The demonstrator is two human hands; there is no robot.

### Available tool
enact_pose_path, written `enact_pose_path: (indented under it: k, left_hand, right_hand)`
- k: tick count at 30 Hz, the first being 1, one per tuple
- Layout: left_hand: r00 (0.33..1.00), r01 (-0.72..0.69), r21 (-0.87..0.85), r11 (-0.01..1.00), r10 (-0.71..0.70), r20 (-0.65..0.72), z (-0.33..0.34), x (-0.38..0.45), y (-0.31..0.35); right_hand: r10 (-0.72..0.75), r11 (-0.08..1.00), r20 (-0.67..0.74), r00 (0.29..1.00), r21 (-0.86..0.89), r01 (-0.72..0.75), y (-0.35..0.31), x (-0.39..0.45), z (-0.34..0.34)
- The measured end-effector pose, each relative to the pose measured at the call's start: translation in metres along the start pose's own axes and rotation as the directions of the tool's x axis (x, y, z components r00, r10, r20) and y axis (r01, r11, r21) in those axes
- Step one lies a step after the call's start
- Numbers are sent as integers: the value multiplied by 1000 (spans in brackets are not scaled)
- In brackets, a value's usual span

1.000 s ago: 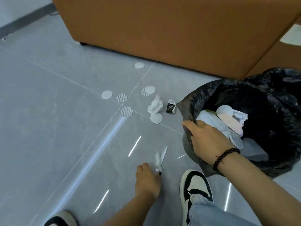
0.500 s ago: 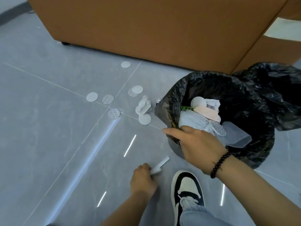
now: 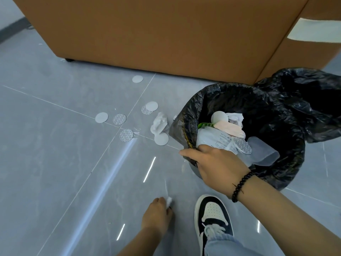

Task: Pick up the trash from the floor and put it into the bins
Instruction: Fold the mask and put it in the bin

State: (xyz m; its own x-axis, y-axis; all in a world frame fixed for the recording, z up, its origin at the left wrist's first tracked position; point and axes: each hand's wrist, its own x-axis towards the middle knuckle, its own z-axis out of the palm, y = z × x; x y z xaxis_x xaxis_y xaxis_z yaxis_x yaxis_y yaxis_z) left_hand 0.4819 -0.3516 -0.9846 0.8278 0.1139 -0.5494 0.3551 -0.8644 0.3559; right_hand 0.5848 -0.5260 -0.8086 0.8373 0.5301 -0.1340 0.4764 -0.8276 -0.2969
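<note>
My left hand (image 3: 157, 217) is low over the grey floor, fingers closed on a small white paper scrap (image 3: 169, 200) that peeks out at the fingertips. My right hand (image 3: 215, 163), with a black bead bracelet, grips the near rim of the bin lined with a black bag (image 3: 258, 100). Paper, a pink piece and clear plastic lie inside the bin. On the floor left of the bin lie a crumpled white tissue (image 3: 159, 123) and several round white and patterned discs, such as one disc (image 3: 101, 117) and another disc (image 3: 161, 139).
A large orange-brown sofa (image 3: 147, 34) stands behind the trash and the bin. My black-and-white shoe (image 3: 212, 217) is planted just right of my left hand. One more disc (image 3: 137, 79) lies near the sofa base.
My left hand has closed around the white strip, so only a small tip shows now. The view has shifted slightly; my right hand stays on the bin rim.
</note>
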Motion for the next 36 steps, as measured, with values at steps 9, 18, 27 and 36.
enact_pose_path:
  k: [9, 18, 27, 36]
  left_hand:
    - [966, 146, -478, 866, -228, -118, -9, -3, 16]
    - [945, 320, -344, 883, -325, 43, -13, 11, 21]
    - [904, 230, -690, 686, -413, -109, -44, -5, 30]
    - [893, -360, -672, 647, 29, -450, -216, -13, 137]
  right_hand:
    - [-4, 1000, 13, 1000, -28, 4, 0, -1, 0]
    - [6, 999, 36, 999, -41, -5, 0, -2, 1]
    - [-1, 999, 25, 1000, -52, 2, -2, -2, -1]
    - [-34, 999, 20, 999, -41, 35, -2, -5, 1]
